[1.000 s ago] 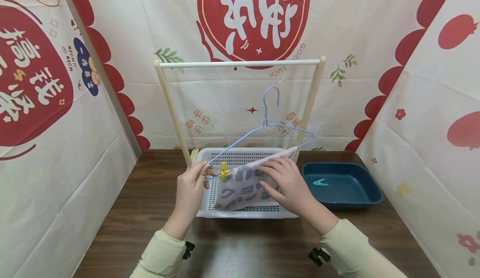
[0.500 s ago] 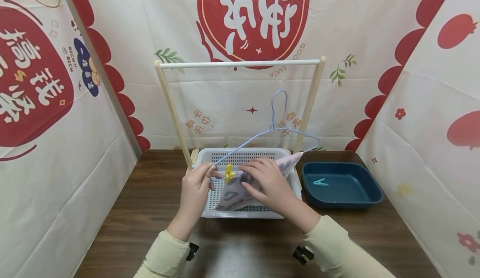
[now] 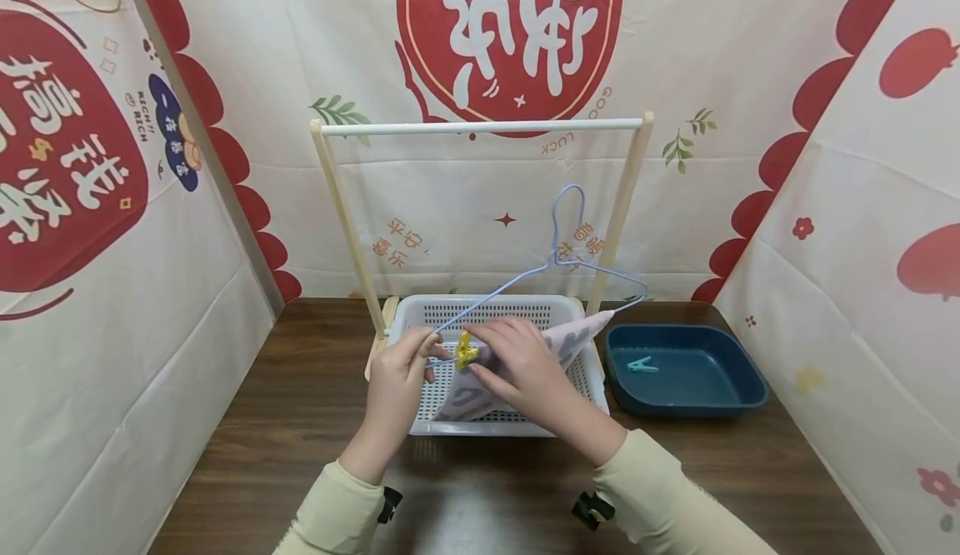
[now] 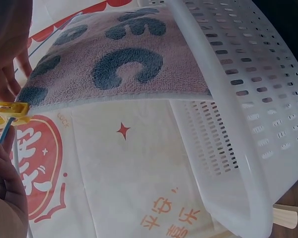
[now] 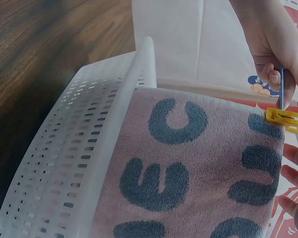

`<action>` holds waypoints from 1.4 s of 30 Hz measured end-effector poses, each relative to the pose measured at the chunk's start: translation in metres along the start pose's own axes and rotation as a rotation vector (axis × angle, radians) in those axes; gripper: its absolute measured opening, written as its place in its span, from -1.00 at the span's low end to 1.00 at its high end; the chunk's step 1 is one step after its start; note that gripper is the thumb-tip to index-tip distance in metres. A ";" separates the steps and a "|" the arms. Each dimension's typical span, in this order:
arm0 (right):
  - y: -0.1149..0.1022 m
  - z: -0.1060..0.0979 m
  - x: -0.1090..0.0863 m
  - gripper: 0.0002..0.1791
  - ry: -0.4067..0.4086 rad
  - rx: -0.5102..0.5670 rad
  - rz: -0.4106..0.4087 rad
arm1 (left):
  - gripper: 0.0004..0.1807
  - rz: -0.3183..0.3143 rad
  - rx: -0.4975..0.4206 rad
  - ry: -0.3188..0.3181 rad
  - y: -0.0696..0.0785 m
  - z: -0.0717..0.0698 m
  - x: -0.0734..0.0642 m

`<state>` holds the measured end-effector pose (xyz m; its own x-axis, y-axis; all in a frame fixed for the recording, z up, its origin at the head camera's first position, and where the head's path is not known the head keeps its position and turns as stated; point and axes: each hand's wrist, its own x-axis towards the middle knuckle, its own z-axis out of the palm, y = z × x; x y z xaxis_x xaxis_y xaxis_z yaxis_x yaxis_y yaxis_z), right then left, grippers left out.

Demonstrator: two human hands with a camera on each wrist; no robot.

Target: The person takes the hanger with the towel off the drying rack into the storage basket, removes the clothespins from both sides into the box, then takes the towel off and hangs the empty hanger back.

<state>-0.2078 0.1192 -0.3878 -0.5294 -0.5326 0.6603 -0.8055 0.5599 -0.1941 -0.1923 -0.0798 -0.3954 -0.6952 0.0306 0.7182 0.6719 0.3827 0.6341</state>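
My left hand (image 3: 399, 372) pinches the lower left corner of a blue wire hanger (image 3: 495, 292), which tilts with its hook up to the right. Over the hanger's bottom bar hangs a pink towel (image 5: 228, 153) with grey-blue letters. At the towel's left end a yellow clothespin (image 3: 464, 350) grips it to the bar. My right hand (image 3: 517, 363) has thumb and index finger at the clothespin, pinching it, its other fingers lying along the towel. The towel's lower part hangs at the white basket (image 4: 258, 148).
Behind stands a wooden rack with a white rail (image 3: 480, 128). To the right, a dark blue tub (image 3: 697, 380) holds a teal clothespin (image 3: 642, 364). Printed cloth walls (image 3: 825, 230) enclose the brown table (image 3: 262, 422).
My right hand has slid left along the towel to the yellow clothespin. The hanger and towel have shifted slightly right and down, with my left hand still holding the corner.
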 end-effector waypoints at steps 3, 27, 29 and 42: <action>-0.001 0.001 0.000 -0.48 0.005 0.022 0.008 | -0.88 -0.002 -0.002 -0.008 0.000 0.001 0.000; -0.003 0.003 -0.001 -0.72 0.062 0.203 -0.113 | -0.86 -0.007 0.016 -0.005 -0.007 0.001 -0.006; -0.003 0.003 -0.001 -0.72 0.076 0.210 -0.137 | -0.86 -0.011 0.014 -0.003 -0.007 0.001 -0.007; -0.007 -0.004 -0.003 -0.70 0.089 0.241 -0.154 | -0.88 -0.019 0.005 -0.005 -0.007 0.001 -0.009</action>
<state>-0.1993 0.1192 -0.3851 -0.3795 -0.5356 0.7544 -0.9200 0.3049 -0.2464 -0.1915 -0.0816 -0.4067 -0.7089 0.0276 0.7048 0.6575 0.3874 0.6462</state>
